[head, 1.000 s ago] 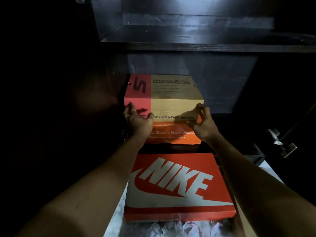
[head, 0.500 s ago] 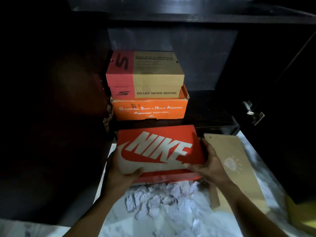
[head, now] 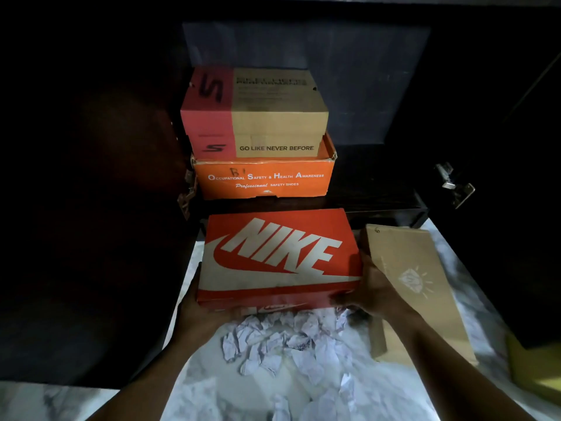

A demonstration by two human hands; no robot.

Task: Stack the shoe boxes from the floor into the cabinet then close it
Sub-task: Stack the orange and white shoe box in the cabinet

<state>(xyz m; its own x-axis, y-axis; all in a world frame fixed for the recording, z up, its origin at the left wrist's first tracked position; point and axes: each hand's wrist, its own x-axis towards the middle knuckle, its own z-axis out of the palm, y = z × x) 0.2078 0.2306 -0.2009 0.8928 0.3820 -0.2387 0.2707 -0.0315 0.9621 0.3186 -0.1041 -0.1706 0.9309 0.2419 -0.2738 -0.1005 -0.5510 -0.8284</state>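
Observation:
An orange Nike shoe box [head: 279,256] is held between both hands just in front of the dark cabinet [head: 379,205]. My left hand [head: 197,311] grips its near left corner from below. My right hand [head: 368,287] clasps its right side. Inside the cabinet a red and tan Skechers box [head: 258,113] sits on top of an orange safety-shoes box [head: 264,179], at the left of the shelf. A plain brown box [head: 416,287] lies on the floor right of the Nike box.
Crumpled white paper [head: 282,338] lies on the marble floor [head: 379,390] under the Nike box. A metal hinge [head: 455,183] sticks out at the cabinet's right side. Something yellow [head: 540,369] is at the far right edge. Dark shelf space lies right of the stacked boxes.
My hands left the Skechers box in the cabinet and came down onto the Nike box on the floor. The box now sits higher over the paper, gripped at both sides.

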